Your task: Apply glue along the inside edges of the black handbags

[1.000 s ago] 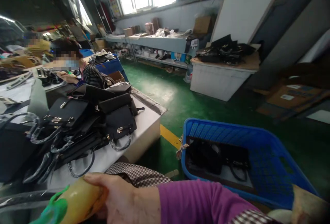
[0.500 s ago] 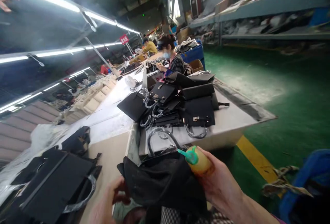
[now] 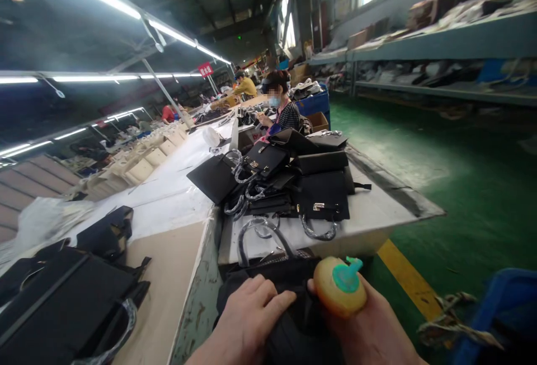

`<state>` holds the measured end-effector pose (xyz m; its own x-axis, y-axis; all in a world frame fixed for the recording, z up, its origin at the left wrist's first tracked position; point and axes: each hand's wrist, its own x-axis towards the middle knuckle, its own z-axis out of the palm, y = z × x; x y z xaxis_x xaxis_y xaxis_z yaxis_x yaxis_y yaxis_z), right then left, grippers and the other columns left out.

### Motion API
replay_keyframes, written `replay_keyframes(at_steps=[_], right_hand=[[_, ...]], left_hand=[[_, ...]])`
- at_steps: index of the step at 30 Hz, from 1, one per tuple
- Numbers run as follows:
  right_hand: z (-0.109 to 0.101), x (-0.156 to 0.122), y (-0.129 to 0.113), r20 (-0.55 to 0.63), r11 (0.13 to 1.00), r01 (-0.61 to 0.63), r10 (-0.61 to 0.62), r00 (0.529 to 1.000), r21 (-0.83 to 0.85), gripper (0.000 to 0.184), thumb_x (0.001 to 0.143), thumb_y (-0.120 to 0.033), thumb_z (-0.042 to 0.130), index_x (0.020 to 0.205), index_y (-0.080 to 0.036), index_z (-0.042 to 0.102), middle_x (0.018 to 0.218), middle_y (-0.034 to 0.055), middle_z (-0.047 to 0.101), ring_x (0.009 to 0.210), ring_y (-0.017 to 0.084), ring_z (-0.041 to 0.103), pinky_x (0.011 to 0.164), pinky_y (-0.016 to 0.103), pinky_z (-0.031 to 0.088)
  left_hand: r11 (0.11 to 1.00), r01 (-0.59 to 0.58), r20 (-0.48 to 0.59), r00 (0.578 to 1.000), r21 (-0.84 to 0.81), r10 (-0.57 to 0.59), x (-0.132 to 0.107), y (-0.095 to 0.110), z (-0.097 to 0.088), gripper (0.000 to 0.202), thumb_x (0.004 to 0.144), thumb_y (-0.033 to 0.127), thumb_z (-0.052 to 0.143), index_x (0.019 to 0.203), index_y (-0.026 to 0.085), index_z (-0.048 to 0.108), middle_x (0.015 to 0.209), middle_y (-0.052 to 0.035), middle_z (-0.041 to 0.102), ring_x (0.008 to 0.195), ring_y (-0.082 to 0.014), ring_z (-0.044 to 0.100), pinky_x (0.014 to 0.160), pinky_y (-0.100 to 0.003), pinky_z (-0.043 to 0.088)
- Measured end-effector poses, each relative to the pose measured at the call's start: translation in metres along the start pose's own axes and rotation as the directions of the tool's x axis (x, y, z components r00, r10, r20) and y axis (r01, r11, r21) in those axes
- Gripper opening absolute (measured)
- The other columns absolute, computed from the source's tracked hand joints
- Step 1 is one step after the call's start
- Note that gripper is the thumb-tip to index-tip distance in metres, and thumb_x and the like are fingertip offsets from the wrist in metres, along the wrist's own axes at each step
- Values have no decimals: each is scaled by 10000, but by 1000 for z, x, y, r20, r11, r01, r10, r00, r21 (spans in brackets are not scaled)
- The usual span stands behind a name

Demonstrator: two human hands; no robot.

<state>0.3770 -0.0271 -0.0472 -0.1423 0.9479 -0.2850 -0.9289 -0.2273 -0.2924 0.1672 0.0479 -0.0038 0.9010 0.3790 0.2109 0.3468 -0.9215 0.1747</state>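
My right hand (image 3: pixel 373 320) is wrapped around a yellowish squeeze bottle (image 3: pixel 335 295) with a green nozzle cap, which points up and to the right. In front of me is a black handbag (image 3: pixel 285 328) with a plastic-wrapped handle (image 3: pixel 262 230) standing up at its far side. My left hand (image 3: pixel 251 312) lies over the near part of this bag, its fingers closed on the black fabric and the thumb toward the bottle. The right hand's fingertips also come close to the fabric; whether they grip it is hidden.
A pile of black handbags (image 3: pixel 321 194) covers much of the table (image 3: pixel 377 208) ahead. More black bags (image 3: pixel 54 303) lie on the bench at left. A blue bin (image 3: pixel 490 309) stands at lower right. A co-worker (image 3: pixel 287 107) sits beyond the pile; shelves (image 3: pixel 419 40) line the right side.
My left hand has moved up and right onto the bag's fabric. The bottle has moved right and down, and its nozzle has turned from left to right. The bag's raised fabric lies lower.
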Motion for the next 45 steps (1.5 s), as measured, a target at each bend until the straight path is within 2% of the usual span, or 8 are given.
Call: replay_keyframes(at_steps=[9, 12, 17, 24, 32, 35, 38, 45], right_hand=[[-12, -4, -9, -70, 939, -301, 316, 946, 168, 293, 918, -375, 705, 879, -100, 797, 811, 116, 789, 709, 237, 730, 686, 336, 594], [-8, -8, -13, -173, 957, -266, 283, 944, 116, 255, 950, -328, 662, 883, -112, 780, 793, 112, 776, 684, 234, 720, 667, 339, 593], [3, -11, -15, -235, 969, -246, 238, 942, -5, 206, 928, -305, 688, 879, -116, 752, 768, 102, 752, 665, 221, 705, 657, 309, 577], [13, -5, -17, 70, 977, -163, 174, 982, -135, 410, 905, -475, 670, 961, -79, 759, 883, 161, 753, 793, 253, 707, 728, 318, 559], [22, -5, -46, 136, 991, -76, 90, 987, -106, 446, 914, -553, 640, 900, -124, 757, 1003, 166, 753, 1134, 393, 668, 1031, 550, 491], [16, -8, -61, -3, 989, 9, -9, 1000, -147, 343, 885, -477, 717, 924, -138, 751, 941, 151, 760, 818, 272, 724, 727, 380, 607], [8, -9, -65, -80, 993, 23, -32, 996, -113, 239, 870, -363, 760, 928, -132, 744, 825, 95, 728, 436, 76, 471, 378, 164, 375], [5, -10, -55, -168, 979, 28, -63, 984, -202, 258, 746, -349, 895, 892, -166, 786, 786, 87, 714, 519, 135, 540, 431, 207, 501]], left_hand=[[912, 240, 88, 971, -333, -223, -8, -8, 4, 185, 851, 41, 563, 925, 195, 634, 1000, -73, 631, 860, -184, 638, 693, -252, 471], [904, 217, 127, 975, -368, -182, -9, -9, 6, 225, 864, 35, 588, 1000, 213, 611, 1231, -94, 644, 1073, -213, 646, 867, -289, 509], [834, 265, 167, 964, -484, -209, -8, -12, 10, 248, 816, 58, 550, 1015, 195, 603, 1080, -83, 706, 978, -218, 655, 818, -299, 516], [726, 323, 238, 945, -606, -222, -7, -12, 7, 131, 863, 147, 594, 941, 170, 697, 941, -52, 718, 848, -198, 666, 798, -271, 523], [449, 573, 339, 797, -686, -501, -16, -21, -7, 272, 677, 111, 685, 943, 161, 682, 931, -21, 714, 857, -215, 642, 773, -272, 550], [516, 584, 298, 791, -627, -534, -21, -19, -20, 63, 748, 210, 675, 707, 168, 653, 802, -27, 689, 765, -208, 615, 704, -277, 549], [547, 586, 195, 768, -598, -610, -35, -25, -31, 124, 760, 305, 721, 773, 182, 717, 806, -32, 721, 754, -228, 632, 684, -297, 570], [275, 688, 339, 615, -671, -711, -77, -59, -65, 342, 738, 394, 851, 983, 161, 798, 941, -60, 806, 856, -255, 725, 790, -331, 622]])
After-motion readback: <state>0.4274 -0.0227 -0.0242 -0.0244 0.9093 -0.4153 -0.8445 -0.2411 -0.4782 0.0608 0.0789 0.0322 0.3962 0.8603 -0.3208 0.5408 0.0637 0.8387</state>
